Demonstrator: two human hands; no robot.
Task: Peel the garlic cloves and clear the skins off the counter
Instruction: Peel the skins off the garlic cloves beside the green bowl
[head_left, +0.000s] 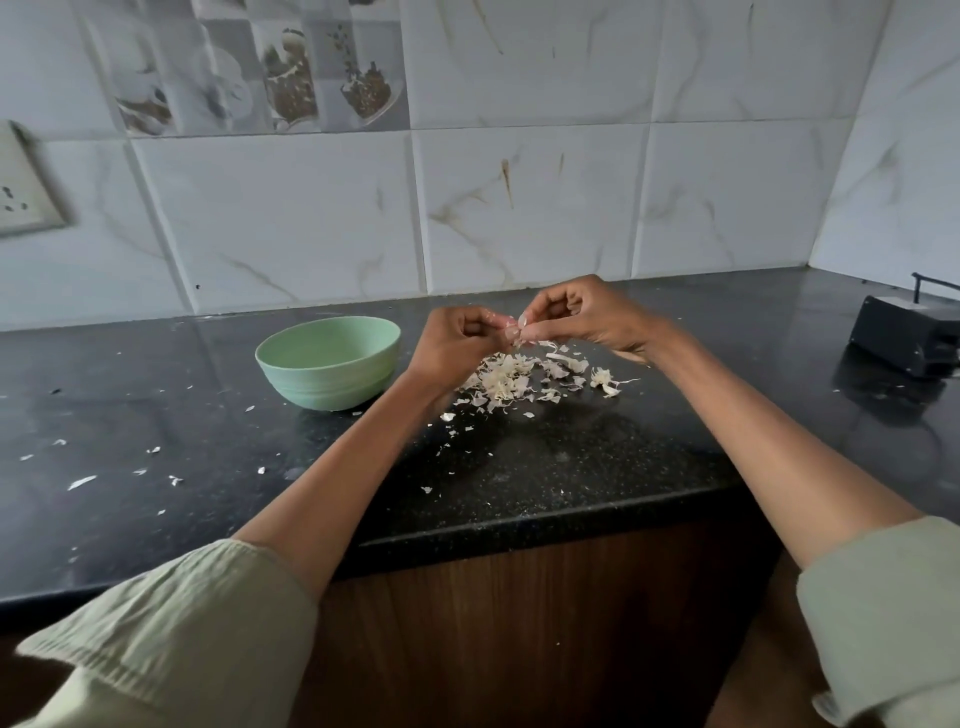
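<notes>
- Garlic clove (511, 332) held in the air above the skin pile (511, 382), so peelings fall there.
- Left hand (457, 343) grip clamped on clove to steady it; right hand (582, 317) pinches its skin.
- Green bowl (328, 364) left of pile on bench (571, 467), probably for peeled cloves.

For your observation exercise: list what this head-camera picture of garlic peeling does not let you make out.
- Inside of the green bowl: its near wall hides the bottom.
- Garlic clove: mostly covered by fingers of left hand and right hand.
- Black device: cut off by the right edge.
- Wall socket: blurred, cut by the left edge.
</notes>
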